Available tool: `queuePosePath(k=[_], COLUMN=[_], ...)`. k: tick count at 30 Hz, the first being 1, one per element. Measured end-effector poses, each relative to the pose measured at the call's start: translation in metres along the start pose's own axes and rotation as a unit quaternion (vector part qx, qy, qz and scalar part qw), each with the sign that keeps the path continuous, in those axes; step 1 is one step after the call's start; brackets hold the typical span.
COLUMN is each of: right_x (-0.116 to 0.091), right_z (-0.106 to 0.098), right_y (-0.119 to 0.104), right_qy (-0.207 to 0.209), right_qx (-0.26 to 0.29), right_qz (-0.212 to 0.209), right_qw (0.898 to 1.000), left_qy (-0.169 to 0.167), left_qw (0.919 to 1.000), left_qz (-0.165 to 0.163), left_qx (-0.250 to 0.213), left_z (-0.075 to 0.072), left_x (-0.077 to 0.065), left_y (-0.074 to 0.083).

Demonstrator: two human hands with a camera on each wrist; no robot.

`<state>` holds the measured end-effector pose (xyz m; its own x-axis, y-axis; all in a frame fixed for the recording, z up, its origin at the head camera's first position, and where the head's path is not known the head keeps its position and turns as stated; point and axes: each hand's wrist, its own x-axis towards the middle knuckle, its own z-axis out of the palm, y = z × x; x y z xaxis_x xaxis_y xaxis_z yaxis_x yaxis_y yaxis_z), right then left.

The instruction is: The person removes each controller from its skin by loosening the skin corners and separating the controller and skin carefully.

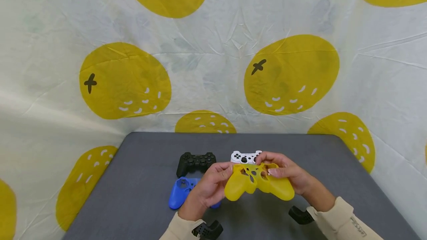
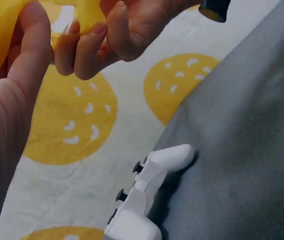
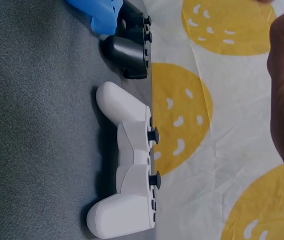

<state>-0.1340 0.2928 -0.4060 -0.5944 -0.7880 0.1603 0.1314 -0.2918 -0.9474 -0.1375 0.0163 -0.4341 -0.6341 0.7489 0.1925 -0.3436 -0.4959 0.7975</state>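
Observation:
A yellow silicone controller cover (image 1: 280, 189) is held up above the table between both hands, its button and stick holes facing the head camera. My left hand (image 1: 213, 182) grips its left end, thumb on the front. At the other end my right hand (image 1: 288, 171) pinches the upper edge, its thumb at a stick hole. Behind the cover lies a white game controller (image 1: 237, 156), partly hidden in the head view and whole in the right wrist view. A blue controller cover (image 1: 178, 195) lies on the table, partly behind the left hand and forearm.
A black game controller (image 1: 196, 161) lies left of the white one, just behind the blue cover. All rest on a dark grey table (image 1: 150, 147). A white cloth with yellow fruit prints (image 1: 207, 77) hangs behind and beside the table. Black straps (image 1: 208, 229) sit on both wrists.

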Motion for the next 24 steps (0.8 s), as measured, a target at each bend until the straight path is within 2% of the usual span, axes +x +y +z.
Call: queuePosePath(k=[6,10,12,15,17,19,21,24], right_x=[0.003,0.006,0.007,0.008,0.009,0.009,0.010,0.010], right_z=[-0.003,-0.005,-0.006,-0.009,-0.010,-0.010,-0.009,-0.008], right_y=[0.002,0.004,0.004,0.005,0.005,0.005,0.005,0.004], right_qy=[0.006,-0.016,-0.027,-0.034,-0.031,-0.027,-0.022,-0.001], right_qx=[-0.005,0.006,0.016,0.020,0.017,0.012,0.004,-0.022], right_qz=[-0.005,-0.028,-0.036,-0.040,-0.032,-0.019,-0.008,-0.015], right_qw=[1.000,0.999,0.999,0.998,0.999,0.999,1.000,1.000], left_qy=[-0.005,-0.018,0.002,0.063,0.115,0.148,0.160,0.144], left_qw=[0.9998,0.9996,0.9997,0.9979,0.9933,0.9888,0.9866,0.9883], left_qz=[-0.018,-0.008,0.001,0.009,-0.002,-0.016,-0.030,-0.035], left_qx=[-0.001,-0.019,-0.023,-0.011,0.002,0.004,-0.007,-0.035], left_z=[0.003,0.003,0.002,0.001,0.002,0.003,0.004,0.003], left_x=[0.002,0.002,0.002,0.005,0.009,0.012,0.015,0.014], left_y=[0.000,-0.003,-0.007,-0.011,-0.012,-0.012,-0.010,-0.006])
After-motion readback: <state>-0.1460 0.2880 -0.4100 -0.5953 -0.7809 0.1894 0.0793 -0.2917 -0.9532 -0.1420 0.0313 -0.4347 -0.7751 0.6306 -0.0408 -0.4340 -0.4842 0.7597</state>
